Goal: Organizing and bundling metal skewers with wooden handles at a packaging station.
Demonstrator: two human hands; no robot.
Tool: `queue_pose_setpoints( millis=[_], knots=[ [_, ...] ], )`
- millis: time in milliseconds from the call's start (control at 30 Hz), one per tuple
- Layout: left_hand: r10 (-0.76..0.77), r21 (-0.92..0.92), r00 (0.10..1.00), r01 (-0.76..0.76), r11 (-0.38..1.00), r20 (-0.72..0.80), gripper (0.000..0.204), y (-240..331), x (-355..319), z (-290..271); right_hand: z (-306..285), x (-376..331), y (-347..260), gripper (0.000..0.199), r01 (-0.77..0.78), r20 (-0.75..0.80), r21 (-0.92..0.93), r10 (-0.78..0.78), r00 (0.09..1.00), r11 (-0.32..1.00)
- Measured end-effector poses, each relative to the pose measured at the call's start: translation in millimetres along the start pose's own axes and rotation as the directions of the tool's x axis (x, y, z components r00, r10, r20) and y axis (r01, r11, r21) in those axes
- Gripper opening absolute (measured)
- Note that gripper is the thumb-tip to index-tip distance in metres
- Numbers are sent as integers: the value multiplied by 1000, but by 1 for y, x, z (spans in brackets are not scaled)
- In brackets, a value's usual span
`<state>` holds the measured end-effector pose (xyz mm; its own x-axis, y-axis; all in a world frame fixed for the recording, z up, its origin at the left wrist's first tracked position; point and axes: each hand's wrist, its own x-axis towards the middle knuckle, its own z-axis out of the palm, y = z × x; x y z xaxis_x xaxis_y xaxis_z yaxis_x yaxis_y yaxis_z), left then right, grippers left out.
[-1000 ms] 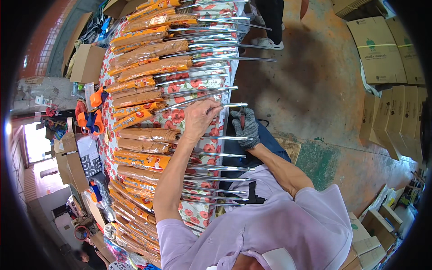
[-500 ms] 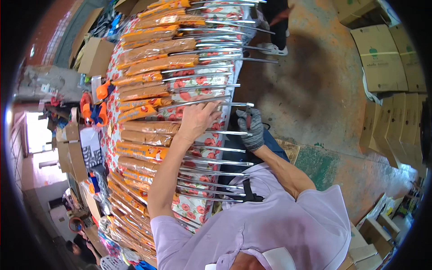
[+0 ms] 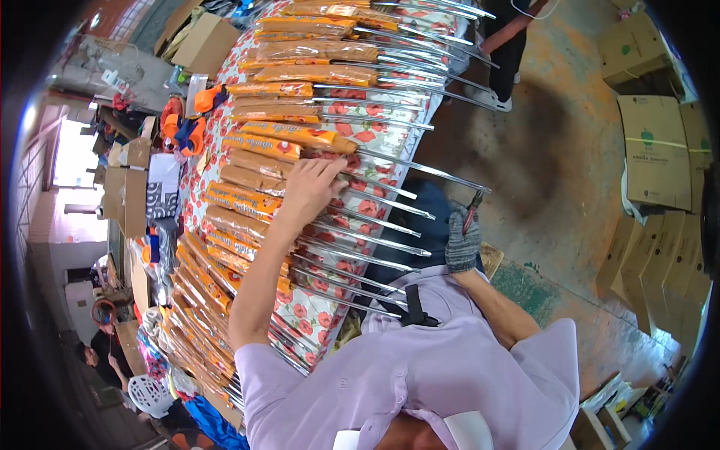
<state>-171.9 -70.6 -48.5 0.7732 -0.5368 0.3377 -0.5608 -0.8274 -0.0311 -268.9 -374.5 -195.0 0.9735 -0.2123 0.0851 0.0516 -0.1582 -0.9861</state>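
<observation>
My right hand (image 3: pixel 463 241), in a grey knitted glove, is closed round red-handled pliers (image 3: pixel 470 217). The pliers' jaws meet the outer end of a long metal rod (image 3: pixel 420 167), which sticks out past the table edge from an orange-and-brown plastic-wrapped bundle (image 3: pixel 315 138). My bare left hand (image 3: pixel 311 187) lies just below that bundle, its fingers stretched across the inner ends of neighbouring rods and wrappers. Several similar bundles lie in a row above and below it, their metal rods (image 3: pixel 382 219) pointing right.
A red-flowered cloth (image 3: pixel 330 311) covers the table. Cardboard boxes (image 3: pixel 656 150) stand at the right. Orange tape-like rolls (image 3: pixel 204 100) and a carton (image 3: pixel 204 46) sit along the table's far left side. Another person's leg and shoe (image 3: pixel 493 100) show beyond the table; someone else (image 3: pixel 109 352) is at lower left.
My right hand has moved right with the pliers, and the gripped rod with its bundle has shifted right out of the row. The left hand stays on the bundles; the view has turned slightly.
</observation>
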Motion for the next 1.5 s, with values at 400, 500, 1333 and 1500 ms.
queue_pose_setpoints(
  millis=[400, 500, 1333, 1500],
  knots=[
    [93, 284, 995, -80, 955, -31, 52, 7, 33, -32, -3, -26, -48, 31, -127, 58, 209, 117, 991, 970],
    [164, 273, 980, -189, 943, 113, 56, -17, 25, -35, -9, -37, -37, 35, 81, 132, 22, -83, 988, 996],
    [15, -39, 997, -12, 999, 70, 37, -18, -52, -27, -36, 9, 72, 43, 191, 53, -349, -184, 982, 918],
    [93, -107, 985, -78, 991, 144, 31, -1, 28, 23, 3, 23, 40, 37, -5, 102, -145, 20, 995, 989]
  ],
)
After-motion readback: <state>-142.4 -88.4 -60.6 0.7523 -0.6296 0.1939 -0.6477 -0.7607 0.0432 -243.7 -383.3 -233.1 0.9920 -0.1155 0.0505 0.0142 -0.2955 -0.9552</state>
